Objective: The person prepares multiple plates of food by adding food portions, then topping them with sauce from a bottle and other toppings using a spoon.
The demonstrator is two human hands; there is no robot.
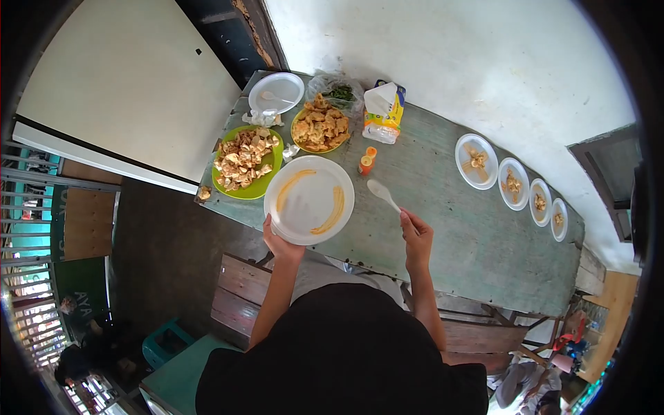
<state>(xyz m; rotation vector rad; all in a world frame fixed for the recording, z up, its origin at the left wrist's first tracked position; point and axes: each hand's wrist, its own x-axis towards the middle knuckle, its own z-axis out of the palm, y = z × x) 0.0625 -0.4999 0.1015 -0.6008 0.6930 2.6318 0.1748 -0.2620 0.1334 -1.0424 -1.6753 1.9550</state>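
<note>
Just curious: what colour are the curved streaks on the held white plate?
Yellowish-orange streaks, best in the head view.

The plate (309, 199), round and white, was held face up, two curved orange-yellow smears (339, 204) lining opposite sides of its surface. The white spoon (383, 194) was held slantwise by its handle, apart on the plate's right, bowl pointing forward and left.

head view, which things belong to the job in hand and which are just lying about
Likely part of the job:
- streaked white plate, in the left hand
- white spoon, in the right hand
- cut food pieces
- fried food
- four plates with food

Seemingly just lying about:
- tissue pack
- crumpled white scraps
</note>
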